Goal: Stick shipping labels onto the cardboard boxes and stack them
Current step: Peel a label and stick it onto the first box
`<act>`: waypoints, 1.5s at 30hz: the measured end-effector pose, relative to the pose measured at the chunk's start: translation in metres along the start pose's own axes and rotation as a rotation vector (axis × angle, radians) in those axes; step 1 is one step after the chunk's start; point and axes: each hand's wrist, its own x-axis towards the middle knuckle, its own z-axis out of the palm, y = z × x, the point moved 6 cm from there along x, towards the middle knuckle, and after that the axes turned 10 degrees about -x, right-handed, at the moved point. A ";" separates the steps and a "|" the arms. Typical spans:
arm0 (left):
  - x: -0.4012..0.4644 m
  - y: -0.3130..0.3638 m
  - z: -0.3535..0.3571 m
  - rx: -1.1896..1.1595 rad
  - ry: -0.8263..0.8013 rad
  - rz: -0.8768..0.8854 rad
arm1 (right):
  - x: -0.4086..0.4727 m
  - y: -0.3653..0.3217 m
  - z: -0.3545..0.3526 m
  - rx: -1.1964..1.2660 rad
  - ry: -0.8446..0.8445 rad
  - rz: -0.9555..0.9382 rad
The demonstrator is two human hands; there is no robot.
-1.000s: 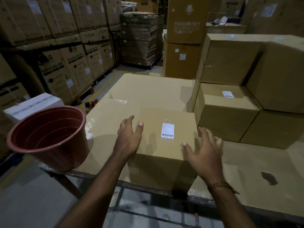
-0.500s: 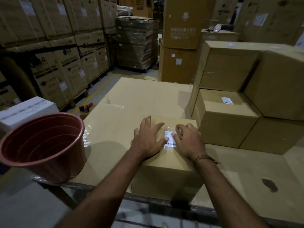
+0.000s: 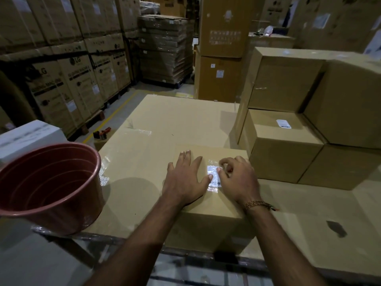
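Both hands (image 3: 185,180) (image 3: 237,178) now flat on box (image 3: 206,211) label (image 3: 214,178), grips empty, near table edge (image 3: 247,263).

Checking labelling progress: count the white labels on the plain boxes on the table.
2. One label on the near box, under both hands; one label on the lower stacked box at right. Others may be hidden.

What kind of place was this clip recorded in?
Most likely a warehouse or dispatch floor. Tall stacks of printed appliance cartons line the left aisle, a wrapped pallet load stands behind, and the hands press a barcode label onto a plain cardboard box.
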 end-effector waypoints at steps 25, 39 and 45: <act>-0.001 0.000 0.000 -0.018 0.019 0.002 | 0.019 0.002 0.008 0.027 0.071 0.132; -0.002 0.001 -0.002 -0.025 0.018 -0.009 | 0.018 0.005 0.008 0.121 0.059 0.115; -0.001 0.000 -0.001 -0.023 0.018 -0.014 | 0.017 0.005 0.006 0.156 0.056 0.105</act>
